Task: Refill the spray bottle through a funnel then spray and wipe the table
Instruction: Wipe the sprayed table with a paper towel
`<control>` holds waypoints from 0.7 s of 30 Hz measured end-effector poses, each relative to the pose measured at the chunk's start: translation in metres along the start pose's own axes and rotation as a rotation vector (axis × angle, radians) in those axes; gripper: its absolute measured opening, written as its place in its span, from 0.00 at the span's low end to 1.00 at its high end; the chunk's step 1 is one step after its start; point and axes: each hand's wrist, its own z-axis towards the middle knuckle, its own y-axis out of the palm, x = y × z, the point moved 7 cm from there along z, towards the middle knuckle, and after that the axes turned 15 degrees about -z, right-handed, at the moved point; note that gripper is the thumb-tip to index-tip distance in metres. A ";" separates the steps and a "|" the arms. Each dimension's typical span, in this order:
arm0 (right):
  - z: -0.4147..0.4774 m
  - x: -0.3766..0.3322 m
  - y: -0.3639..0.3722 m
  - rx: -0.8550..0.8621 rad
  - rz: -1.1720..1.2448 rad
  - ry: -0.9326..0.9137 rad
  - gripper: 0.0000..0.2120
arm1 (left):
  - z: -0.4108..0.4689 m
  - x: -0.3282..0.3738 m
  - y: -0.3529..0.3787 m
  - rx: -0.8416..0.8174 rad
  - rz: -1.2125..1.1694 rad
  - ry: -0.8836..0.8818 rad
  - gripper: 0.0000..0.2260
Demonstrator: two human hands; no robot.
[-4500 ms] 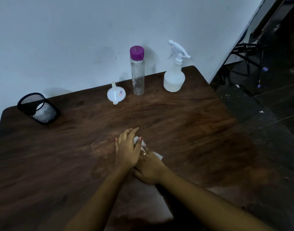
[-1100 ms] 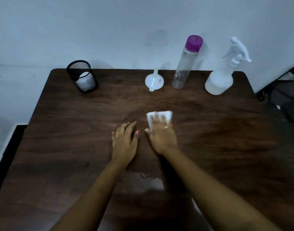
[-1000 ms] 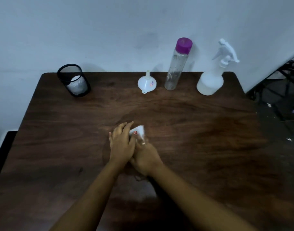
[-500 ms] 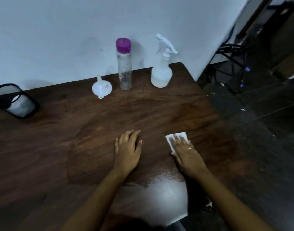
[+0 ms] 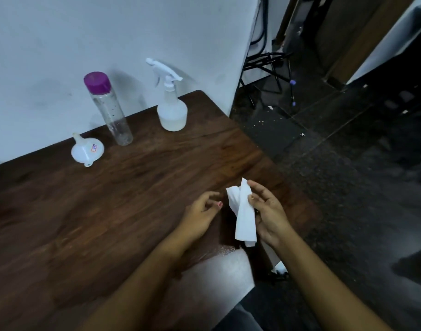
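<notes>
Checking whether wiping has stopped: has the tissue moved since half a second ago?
Yes. The tissue was flat on the table; now the right hand holds it lifted, hanging near the right edge.

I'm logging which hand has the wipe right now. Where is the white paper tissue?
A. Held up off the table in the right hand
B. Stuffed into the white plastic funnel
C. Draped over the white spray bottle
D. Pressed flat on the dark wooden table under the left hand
A: the white paper tissue hangs crumpled in the right hand, lifted above the dark wooden table; the left hand beside it holds nothing.
</notes>
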 end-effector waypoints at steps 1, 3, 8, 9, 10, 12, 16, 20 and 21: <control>0.000 -0.002 0.002 -0.015 0.077 0.022 0.15 | -0.001 0.002 0.013 -0.064 -0.083 -0.064 0.12; 0.000 -0.006 0.005 -0.027 0.196 0.043 0.16 | -0.004 0.005 0.036 -0.146 -0.250 -0.147 0.10; -0.003 -0.009 0.002 -0.062 0.300 0.028 0.17 | 0.002 0.006 0.049 -0.053 -0.325 -0.118 0.04; -0.003 -0.009 -0.002 -0.067 0.281 0.024 0.18 | 0.004 0.006 0.051 -0.048 -0.329 -0.119 0.04; -0.003 -0.007 -0.005 -0.070 0.248 0.028 0.19 | 0.006 0.007 0.054 -0.046 -0.342 -0.121 0.03; -0.003 -0.002 -0.013 -0.081 0.180 0.059 0.19 | 0.010 0.008 0.060 -0.040 -0.380 -0.123 0.05; -0.004 0.011 -0.027 -0.097 0.049 0.135 0.15 | 0.018 0.008 0.073 -0.040 -0.324 -0.117 0.06; 0.001 0.014 -0.047 -0.002 -0.069 0.124 0.14 | 0.021 0.006 0.091 -0.066 -0.333 -0.145 0.07; 0.002 0.013 -0.053 0.024 -0.089 0.109 0.14 | 0.022 0.006 0.096 -0.080 -0.314 -0.139 0.07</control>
